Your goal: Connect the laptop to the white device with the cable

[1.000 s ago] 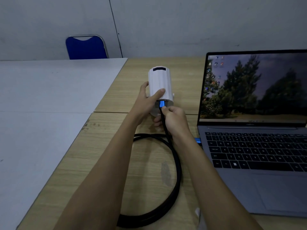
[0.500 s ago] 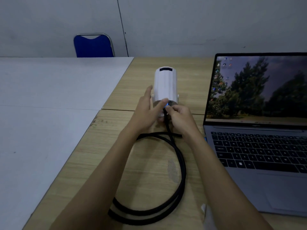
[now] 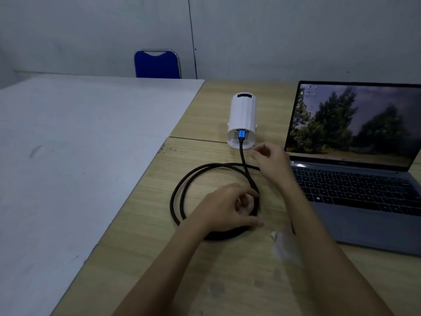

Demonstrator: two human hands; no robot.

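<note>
The white device (image 3: pixel 242 115), a cylinder, lies on the wooden table (image 3: pixel 227 270) with its rear end facing me. A blue plug (image 3: pixel 241 134) sits in that rear end. From it the black cable (image 3: pixel 182 190) runs down and coils in a loop on the table. My left hand (image 3: pixel 227 208) hovers over the right side of the loop, fingers loosely curled, holding nothing. Beside the device's base, my right hand (image 3: pixel 271 163) floats with fingers apart, touching nothing. The open laptop (image 3: pixel 355 169) stands at the right with its screen lit; the cable's other end is hidden behind my right arm.
A pale grey table (image 3: pixel 79 156) adjoins the wooden one on the left. A blue chair (image 3: pixel 157 64) stands behind it against the grey wall. A small white scrap (image 3: pixel 274 236) lies near my right forearm.
Both hands have let go of the device and the plug and pulled back toward me. The plug stays in the device. The view has shifted left.
</note>
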